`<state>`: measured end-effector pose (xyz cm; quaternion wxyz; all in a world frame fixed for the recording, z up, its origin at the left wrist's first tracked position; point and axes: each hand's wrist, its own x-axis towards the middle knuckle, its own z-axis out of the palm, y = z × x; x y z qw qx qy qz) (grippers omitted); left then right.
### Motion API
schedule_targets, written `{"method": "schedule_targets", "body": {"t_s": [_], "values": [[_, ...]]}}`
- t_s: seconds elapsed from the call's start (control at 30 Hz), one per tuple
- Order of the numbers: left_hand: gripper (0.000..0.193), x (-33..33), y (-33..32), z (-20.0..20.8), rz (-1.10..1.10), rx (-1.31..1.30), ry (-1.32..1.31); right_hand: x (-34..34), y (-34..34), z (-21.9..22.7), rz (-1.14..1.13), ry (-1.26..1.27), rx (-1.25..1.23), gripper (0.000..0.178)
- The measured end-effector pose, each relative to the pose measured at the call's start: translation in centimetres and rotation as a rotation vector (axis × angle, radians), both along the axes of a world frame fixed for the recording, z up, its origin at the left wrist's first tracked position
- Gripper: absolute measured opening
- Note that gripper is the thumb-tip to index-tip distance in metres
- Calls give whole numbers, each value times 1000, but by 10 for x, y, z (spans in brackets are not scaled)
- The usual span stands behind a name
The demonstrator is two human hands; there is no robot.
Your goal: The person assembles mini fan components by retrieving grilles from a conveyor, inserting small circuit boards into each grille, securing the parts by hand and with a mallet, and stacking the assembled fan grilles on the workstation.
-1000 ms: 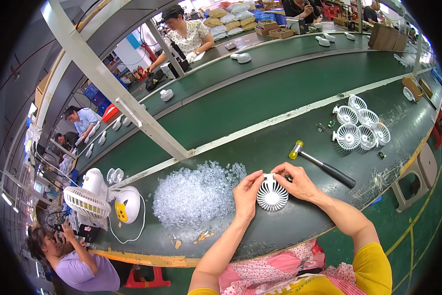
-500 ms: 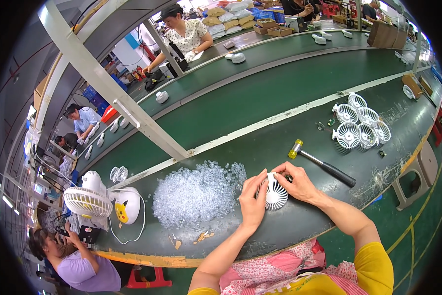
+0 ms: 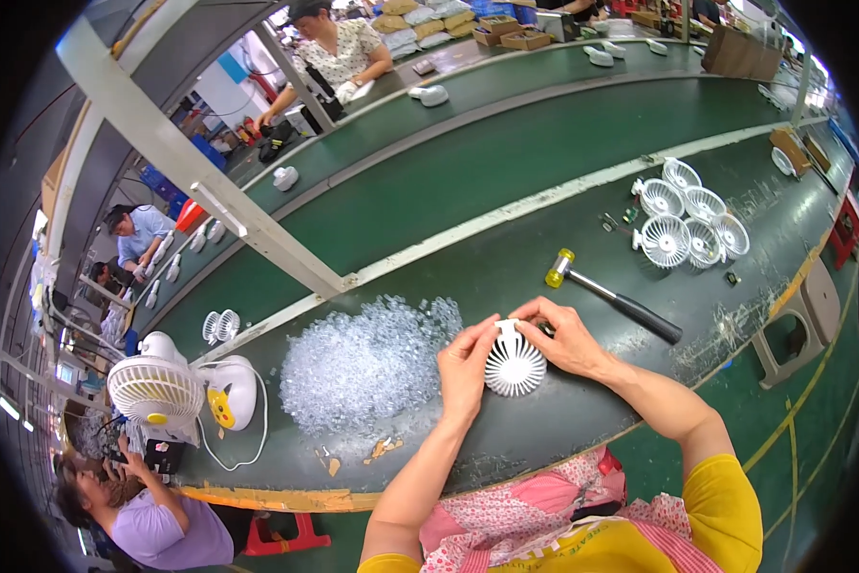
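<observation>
Between my two hands is a small white fan housing [image 3: 515,371] with radial slots, its slotted round face upward and its short neck pointing away from me. My left hand [image 3: 463,368] grips it at the left of the neck, thumb and fingers pressed together. From the other side, my right hand [image 3: 568,341] closes its fingers on the neck's right edge. A dark small part shows by the right fingertips, too small to name. Left of my hands lies a wide heap of small clear plastic pieces [image 3: 363,368]. Beyond the right hand rests a mallet [image 3: 616,298] with a yellow head and black grip.
Several white fan housings [image 3: 665,241] are grouped at the right of the bench. On the left stand a white desk fan [image 3: 157,390] and a corded white base [image 3: 241,393]. A metal post [image 3: 210,196] rises beside the green conveyor [image 3: 468,181]. Co-workers sit around.
The whole view has shifted slightly. The fan housing has tilted so more of its slotted face and neck shows; both hands still hold it by the neck.
</observation>
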<state>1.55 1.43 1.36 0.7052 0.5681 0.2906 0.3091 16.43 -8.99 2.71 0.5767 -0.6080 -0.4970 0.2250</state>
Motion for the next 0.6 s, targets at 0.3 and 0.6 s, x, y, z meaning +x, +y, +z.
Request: {"method": "schedule_targets", "body": {"t_s": [0.3,0.6], "values": [[32,3,0,4,-55,-130,-170,6,4,-3,-23,-36,56,17],[20,4,-4,1,-51,-243,-220,10,-1,3,31,-109,53,17]]}}
